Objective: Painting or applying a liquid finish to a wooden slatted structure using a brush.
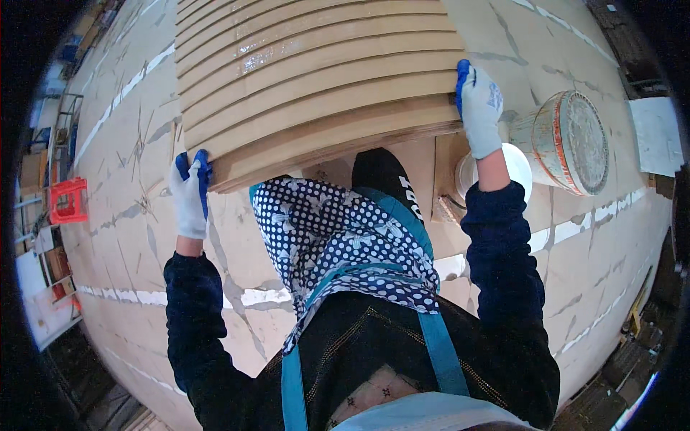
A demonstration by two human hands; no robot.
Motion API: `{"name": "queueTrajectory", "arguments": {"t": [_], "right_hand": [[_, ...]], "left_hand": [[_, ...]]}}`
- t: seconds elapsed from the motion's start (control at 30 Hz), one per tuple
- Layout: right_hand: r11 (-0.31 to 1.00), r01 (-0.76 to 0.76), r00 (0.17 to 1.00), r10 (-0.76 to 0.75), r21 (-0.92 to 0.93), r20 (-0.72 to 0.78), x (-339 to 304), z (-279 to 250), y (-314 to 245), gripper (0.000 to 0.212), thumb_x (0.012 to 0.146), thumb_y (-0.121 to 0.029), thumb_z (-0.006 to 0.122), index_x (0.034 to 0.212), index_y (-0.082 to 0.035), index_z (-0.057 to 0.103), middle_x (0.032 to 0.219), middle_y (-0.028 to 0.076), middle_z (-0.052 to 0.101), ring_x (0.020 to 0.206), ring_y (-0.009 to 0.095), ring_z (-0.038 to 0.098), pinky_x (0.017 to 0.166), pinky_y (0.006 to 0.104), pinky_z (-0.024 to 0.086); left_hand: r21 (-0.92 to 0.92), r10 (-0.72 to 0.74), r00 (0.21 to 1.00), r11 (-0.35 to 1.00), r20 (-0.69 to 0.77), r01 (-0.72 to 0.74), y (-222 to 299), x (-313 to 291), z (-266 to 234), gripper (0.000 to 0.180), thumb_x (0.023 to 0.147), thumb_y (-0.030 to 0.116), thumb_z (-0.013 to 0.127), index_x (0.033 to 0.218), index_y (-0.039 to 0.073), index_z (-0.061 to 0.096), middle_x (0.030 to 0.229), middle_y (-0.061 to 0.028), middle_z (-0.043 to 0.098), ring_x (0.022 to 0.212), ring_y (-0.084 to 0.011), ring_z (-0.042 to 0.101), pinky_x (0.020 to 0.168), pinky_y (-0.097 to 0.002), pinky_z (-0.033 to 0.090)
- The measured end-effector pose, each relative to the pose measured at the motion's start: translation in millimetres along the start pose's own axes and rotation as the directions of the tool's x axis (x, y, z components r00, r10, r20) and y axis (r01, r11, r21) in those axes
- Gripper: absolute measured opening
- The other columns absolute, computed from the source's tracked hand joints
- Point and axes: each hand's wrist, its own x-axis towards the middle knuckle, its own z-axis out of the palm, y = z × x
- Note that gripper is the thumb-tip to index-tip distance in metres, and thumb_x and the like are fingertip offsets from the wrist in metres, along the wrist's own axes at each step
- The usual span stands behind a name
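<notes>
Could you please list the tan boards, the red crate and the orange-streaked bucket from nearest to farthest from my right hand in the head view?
1. Tan boards: at the fingers of the right hand, extending to its left.
2. Orange-streaked bucket: on the floor, a little to the right.
3. Red crate: far over on the left side.

i'd call the layered boards [323, 90] matt and wood-like from here, with a glossy patch on top. i see white cloth on the left glove [189, 197] and right glove [481, 115], blue rubbery fingertips [202, 169], a cloth apron [338, 233], a rough-topped plastic bucket [564, 144].
</notes>
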Motion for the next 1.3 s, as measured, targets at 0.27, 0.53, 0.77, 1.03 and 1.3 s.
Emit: {"name": "queueTrajectory", "arguments": {"t": [0.27,0.53,0.77,1.03,1.3], "right_hand": [[0.999,-0.021,1.0,0.021,-0.047,0.015,7.1,4.3,3.4,0.042,0.092,-0.042,0.043,0.078,-0.007,0.063,0.076,0.018,0.063,0.073,0.036,0.061,0.067,0.0452,0.046],[0.988,-0.078,0.994,0.067,0.13,0.084,48.4,-15.8,22.8,0.049,0.091,-0.048,0.038,0.082,-0.007,0.063,0.081,0.017,0.065,0.076,0.037,0.061,0.069,0.047,0.046],[0.993,-0.117,0.993,0.118,0.017,-0.031,34.2,26.0,-42.7,0.052,0.091,-0.048,0.038,0.079,-0.002,0.061,0.083,0.021,0.064,0.077,0.038,0.061,0.071,0.0465,0.046],[0.994,-0.107,0.994,0.107,0.011,-0.033,44.9,29.2,-26.0,0.048,0.09,-0.045,0.04,0.08,-0.004,0.064,0.079,0.02,0.064,0.075,0.037,0.061,0.07,0.0463,0.046],[0.995,-0.076,0.996,0.08,0.069,-0.047,44.7,41.8,-15.0,0.038,0.088,-0.037,0.046,0.08,-0.006,0.066,0.072,0.016,0.064,0.07,0.033,0.061,0.064,0.0445,0.045]], "left_hand": [[0.15,-0.074,0.98,0.988,0.182,0.046,-12.8,30.8,-28.5,0.02,0.089,0.02,0.058,0.101,0.004,0.059,0.079,0.0022,0.057,0.064,-0.0046,0.048,0.06,-0.0184,0.04],[0.13,0.223,0.975,0.967,-0.016,-0.219,19.6,47.4,-5.2,0.028,0.09,0.021,0.054,0.11,0.002,0.059,0.083,0.0003,0.06,0.067,-0.0104,0.051,0.063,-0.0241,0.044],[0.297,0.124,0.992,0.947,0.015,-0.123,3.2,72.2,10.8,0.035,0.09,0.029,0.05,0.106,-0.001,0.056,0.085,-0.0125,0.062,0.077,-0.0242,0.057,0.071,-0.0359,0.045],[0.667,0.186,0.929,0.74,-0.32,0.081,-1.6,50.0,53.9,0.048,0.088,0.041,0.05,0.104,-0.003,0.057,0.093,-0.0196,0.063,0.084,-0.0297,0.059,0.077,-0.0379,0.044],[0.666,0.264,0.914,0.746,-0.307,0.007,-13.7,64.5,36.6,0.041,0.086,0.04,0.056,0.093,0.0,0.059,0.081,-0.0168,0.062,0.077,-0.0296,0.058,0.069,-0.0384,0.045]]}}
